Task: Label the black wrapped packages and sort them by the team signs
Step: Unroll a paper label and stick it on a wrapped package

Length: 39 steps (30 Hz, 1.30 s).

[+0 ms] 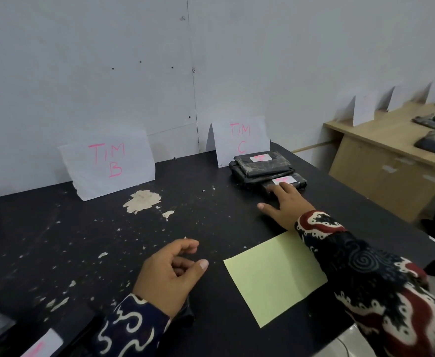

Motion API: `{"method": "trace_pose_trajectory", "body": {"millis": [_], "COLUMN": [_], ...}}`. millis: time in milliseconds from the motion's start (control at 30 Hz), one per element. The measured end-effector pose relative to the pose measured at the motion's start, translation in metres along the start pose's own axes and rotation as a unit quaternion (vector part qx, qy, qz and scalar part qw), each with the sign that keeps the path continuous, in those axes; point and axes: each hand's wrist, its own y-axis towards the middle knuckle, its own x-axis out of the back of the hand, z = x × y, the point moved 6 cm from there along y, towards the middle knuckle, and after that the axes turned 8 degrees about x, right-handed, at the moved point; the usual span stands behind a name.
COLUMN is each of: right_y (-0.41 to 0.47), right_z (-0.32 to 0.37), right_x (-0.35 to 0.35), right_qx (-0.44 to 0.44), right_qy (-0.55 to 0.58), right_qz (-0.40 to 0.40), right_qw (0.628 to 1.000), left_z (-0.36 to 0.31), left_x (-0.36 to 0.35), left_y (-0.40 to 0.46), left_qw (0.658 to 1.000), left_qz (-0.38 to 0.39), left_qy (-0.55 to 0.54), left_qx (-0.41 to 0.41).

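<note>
Seen from above a scuffed black desk (211,228) set against a pale wall. Propped at the back, two white paper signs lettered in pink: "TIM B" sign (108,163) at left, "TIM C" sign (241,140) at right. Just in front of the "TIM C" sign, a small pile of black plastic-wrapped packages: upper package with a white label (262,163) stacked on another, and a lower front package with a white label (286,182) at the pile's near edge. Right hand (283,204), in a dark patterned batik sleeve, reaching across with fingers extended, fingertips resting on the front package, thumb spread out over the desk; released, not gripping. Left hand (170,276) hovering low over the middle of the desk, fingers loosely curled, holding nothing. Between the two arms, a pale yellow-green folded sheet of paper (275,276) lying flat. Further right, a light wooden side desk (391,150) bearing more dark packages and white paper signs, lettering unreadable.
</note>
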Motion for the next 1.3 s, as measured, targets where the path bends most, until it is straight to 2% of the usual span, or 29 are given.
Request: {"method": "trace_pose_trajectory", "body": {"millis": [167, 300, 467, 600, 700, 767, 900, 1000, 1133, 1300], "right_y": [-0.001, -0.011, -0.041, -0.074, -0.096, -0.110, -0.127, -0.131, -0.133, -0.133], "right_z": [-0.001, 0.013, 0.086, 0.154, 0.190, 0.204, 0.216, 0.216, 0.214, 0.210], "right_x": [0.001, 0.003, 0.003, 0.004, -0.002, -0.012, -0.040, -0.049, -0.051, -0.045], "right_qx": [0.002, 0.003, 0.107, 0.216, 0.249, 0.265, 0.277, 0.276, 0.275, 0.230], "right_qy": [0.001, -0.021, 0.010, 0.104, 0.165, 0.169, 0.111, 0.073, 0.105, 0.248], "right_qz": [0.010, -0.012, -0.055, -0.067, -0.008, 0.043, 0.146, 0.136, 0.106, 0.068], "right_qw": [1.000, 1.000, 0.993, 0.968, 0.954, 0.948, 0.943, 0.949, 0.950, 0.939], "left_z": [0.000, -0.009, -0.025, -0.012, 0.008, 0.016, 0.034, 0.047, 0.049, 0.038], "left_x": [0.002, 0.020, 0.072, 0.102, 0.110, 0.112, 0.107, 0.097, 0.093, 0.095], "left_y": [0.000, -0.002, -0.004, -0.017, -0.031, -0.040, -0.053, -0.058, -0.059, -0.063], "left_qw": [1.000, 0.994, 0.976, 0.982, 0.989, 0.986, 0.955, 0.921, 0.922, 0.965], "left_qz": [-0.006, -0.068, -0.142, -0.160, -0.142, -0.125, -0.035, 0.020, 0.003, -0.083], "left_qy": [-0.018, -0.075, -0.149, -0.078, 0.009, 0.087, 0.283, 0.384, 0.381, 0.218], "left_qx": [-0.002, -0.029, -0.073, -0.065, -0.047, -0.064, -0.075, -0.057, -0.075, -0.123]}}
